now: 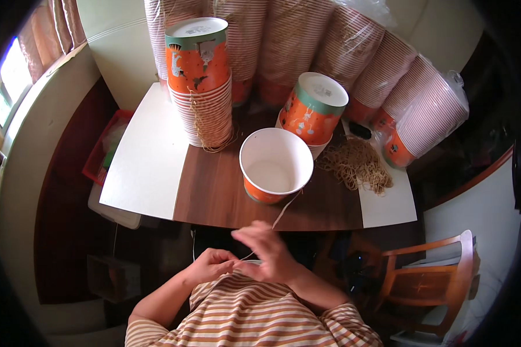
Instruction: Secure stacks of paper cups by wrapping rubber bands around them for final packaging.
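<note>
A white paper bucket point(276, 174) with an orange and green outside stands mouth-up on the brown middle of the table, in front of my hands. A thin pale cord point(285, 210) runs from its near right side down to my hands. Close to my striped shirt, my left hand point(209, 266) is closed, its fingertips pinching the cord's lower end. My right hand point(267, 254), slightly blurred, is just beside it with fingers stretched out and the thumb apart. The cord passes partly hidden behind this right hand.
Upside-down orange buckets stand in a tall stack point(200, 110) at left and a shorter stack point(314, 113) behind the white bucket. A tangled heap of tan cords point(362, 165) lies at right. Plastic-wrapped bucket stacks point(298, 40) line the back. A wooden chair point(425, 272) stands right.
</note>
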Action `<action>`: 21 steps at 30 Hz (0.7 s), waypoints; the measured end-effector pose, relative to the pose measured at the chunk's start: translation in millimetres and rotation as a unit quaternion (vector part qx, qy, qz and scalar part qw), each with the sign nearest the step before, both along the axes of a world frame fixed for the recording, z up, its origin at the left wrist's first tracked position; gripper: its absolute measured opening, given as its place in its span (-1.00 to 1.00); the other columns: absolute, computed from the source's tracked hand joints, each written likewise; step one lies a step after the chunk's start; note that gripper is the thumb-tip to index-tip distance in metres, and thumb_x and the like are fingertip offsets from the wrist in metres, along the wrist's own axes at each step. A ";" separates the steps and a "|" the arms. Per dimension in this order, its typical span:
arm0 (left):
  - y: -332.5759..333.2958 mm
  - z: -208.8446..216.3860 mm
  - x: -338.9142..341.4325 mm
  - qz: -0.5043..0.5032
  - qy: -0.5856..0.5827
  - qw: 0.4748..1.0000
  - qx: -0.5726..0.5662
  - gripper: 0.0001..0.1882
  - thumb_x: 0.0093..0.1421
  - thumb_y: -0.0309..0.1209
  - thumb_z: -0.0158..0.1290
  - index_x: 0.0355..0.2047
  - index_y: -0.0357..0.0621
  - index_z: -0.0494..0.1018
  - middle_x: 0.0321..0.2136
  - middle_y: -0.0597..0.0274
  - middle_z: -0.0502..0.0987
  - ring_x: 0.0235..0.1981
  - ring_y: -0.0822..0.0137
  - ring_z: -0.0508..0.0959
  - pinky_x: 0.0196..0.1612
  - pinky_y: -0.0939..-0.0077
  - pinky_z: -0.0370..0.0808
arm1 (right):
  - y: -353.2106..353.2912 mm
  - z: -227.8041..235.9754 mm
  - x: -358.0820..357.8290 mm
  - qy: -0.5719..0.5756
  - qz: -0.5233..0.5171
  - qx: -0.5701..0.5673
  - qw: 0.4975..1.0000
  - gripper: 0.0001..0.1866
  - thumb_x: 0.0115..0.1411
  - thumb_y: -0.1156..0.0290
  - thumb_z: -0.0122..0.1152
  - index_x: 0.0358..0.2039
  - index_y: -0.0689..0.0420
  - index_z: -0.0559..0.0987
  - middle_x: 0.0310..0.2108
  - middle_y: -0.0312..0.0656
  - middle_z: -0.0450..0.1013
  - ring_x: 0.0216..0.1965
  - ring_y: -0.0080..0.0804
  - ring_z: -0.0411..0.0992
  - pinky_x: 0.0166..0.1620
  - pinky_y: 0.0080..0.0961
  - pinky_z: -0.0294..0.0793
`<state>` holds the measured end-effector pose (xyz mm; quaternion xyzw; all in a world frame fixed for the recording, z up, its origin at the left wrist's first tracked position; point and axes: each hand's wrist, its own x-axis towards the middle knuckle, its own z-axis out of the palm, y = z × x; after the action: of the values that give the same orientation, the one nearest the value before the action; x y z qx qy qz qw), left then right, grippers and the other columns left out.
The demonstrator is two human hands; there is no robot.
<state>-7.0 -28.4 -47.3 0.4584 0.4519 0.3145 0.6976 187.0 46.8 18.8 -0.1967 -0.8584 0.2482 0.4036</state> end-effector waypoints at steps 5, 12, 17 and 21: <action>31.0 20.2 -0.9 0.029 -0.144 0.984 -0.102 -0.58 0.31 -0.13 -0.09 -0.26 -0.30 0.53 -0.45 0.27 0.55 -0.46 0.51 0.47 -0.39 0.65 0.40 | 5.3 -9.1 -4.1 -0.080 0.067 -0.282 0.954 -0.67 0.04 0.46 0.31 -0.17 0.25 0.51 -0.35 -0.14 0.49 -0.37 -0.43 0.51 -0.30 -0.52 0.51; 41.3 20.2 -8.6 -0.041 -0.246 0.946 -0.208 -0.50 0.34 -0.12 -0.21 -0.07 -0.37 0.42 -0.33 0.11 0.55 -0.36 0.38 0.52 -0.26 0.55 0.44 | 26.7 -8.9 22.1 -0.017 -0.016 -0.251 0.968 -0.91 0.10 0.51 0.25 -0.49 0.23 0.55 -0.60 -0.28 0.43 -0.58 -0.64 0.33 -0.49 -0.65 0.32; 30.3 1.4 -10.9 -0.046 -0.238 0.947 -0.210 -0.71 0.29 -0.32 -0.04 -0.14 -0.30 0.48 -0.42 0.21 0.57 -0.39 0.45 0.56 -0.30 0.63 0.47 | 31.9 -1.8 34.3 -0.012 -0.045 -0.269 0.962 -0.87 0.11 0.45 0.27 -0.50 0.23 0.55 -0.61 -0.30 0.43 -0.57 -0.62 0.34 -0.48 -0.66 0.31; 25.5 4.4 -11.1 -0.037 -0.194 0.958 -0.210 -0.76 0.27 -0.35 0.00 -0.19 -0.27 0.51 -0.46 0.26 0.57 -0.42 0.48 0.56 -0.33 0.66 0.48 | 31.9 -2.9 40.1 -0.014 -0.050 -0.262 0.964 -0.84 0.10 0.41 0.28 -0.50 0.22 0.55 -0.61 -0.29 0.42 -0.58 -0.60 0.34 -0.48 -0.65 0.30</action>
<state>-18.1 -2.9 -42.9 0.2483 0.3464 0.2691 0.8637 227.1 78.7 15.9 -0.3419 -0.7579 0.4408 0.3382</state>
